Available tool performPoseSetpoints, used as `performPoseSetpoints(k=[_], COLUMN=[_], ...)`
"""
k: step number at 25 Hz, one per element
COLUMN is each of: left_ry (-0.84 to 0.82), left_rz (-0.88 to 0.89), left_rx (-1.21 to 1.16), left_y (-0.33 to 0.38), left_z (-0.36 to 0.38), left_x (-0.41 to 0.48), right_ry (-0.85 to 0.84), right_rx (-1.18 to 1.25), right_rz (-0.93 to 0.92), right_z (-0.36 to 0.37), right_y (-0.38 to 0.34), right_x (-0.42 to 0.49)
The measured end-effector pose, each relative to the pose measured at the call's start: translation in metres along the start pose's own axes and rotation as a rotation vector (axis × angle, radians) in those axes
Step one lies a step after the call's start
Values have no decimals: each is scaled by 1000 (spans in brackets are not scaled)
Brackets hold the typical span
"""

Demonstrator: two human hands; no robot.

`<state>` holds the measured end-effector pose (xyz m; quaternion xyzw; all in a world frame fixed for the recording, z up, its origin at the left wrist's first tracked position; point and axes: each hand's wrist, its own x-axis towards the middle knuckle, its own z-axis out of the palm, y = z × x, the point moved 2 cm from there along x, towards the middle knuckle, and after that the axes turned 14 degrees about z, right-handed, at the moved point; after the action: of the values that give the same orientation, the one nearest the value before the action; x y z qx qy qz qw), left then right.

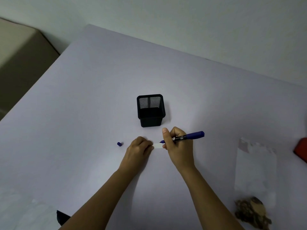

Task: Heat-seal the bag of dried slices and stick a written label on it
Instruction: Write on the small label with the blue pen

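Observation:
A small white label (158,145) lies on the pale table in front of me. My left hand (139,149) holds its left end down with curled fingertips. My right hand (177,143) grips a blue marker (189,136), uncapped, its tip at the label's upper right corner. The marker's blue cap (119,144) stands on the table to the left of my left hand. A clear plastic bag (256,170) lies flat at the right, with brown dried slices (252,212) piled at its near end.
A black mesh pen holder (150,110) stands just beyond my hands. A red object (301,151) is cut off by the right edge. A dark object (62,217) pokes in at the bottom left. The table (83,105) runs back to a wall.

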<state>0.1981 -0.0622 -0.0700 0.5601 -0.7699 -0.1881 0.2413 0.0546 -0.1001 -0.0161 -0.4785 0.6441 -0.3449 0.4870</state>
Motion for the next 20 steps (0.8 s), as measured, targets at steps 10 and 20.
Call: performPoseSetpoints(k=[10, 20], left_ry=[-60, -136], left_rz=[-230, -223], left_rx=[-105, -88], left_y=[3, 5], left_z=[-13, -8], left_x=[9, 11], right_ry=[-2, -13], right_rx=[8, 12], right_rz=[2, 3], right_z=[4, 9], right_y=[-1, -6], right_x=[-3, -2])
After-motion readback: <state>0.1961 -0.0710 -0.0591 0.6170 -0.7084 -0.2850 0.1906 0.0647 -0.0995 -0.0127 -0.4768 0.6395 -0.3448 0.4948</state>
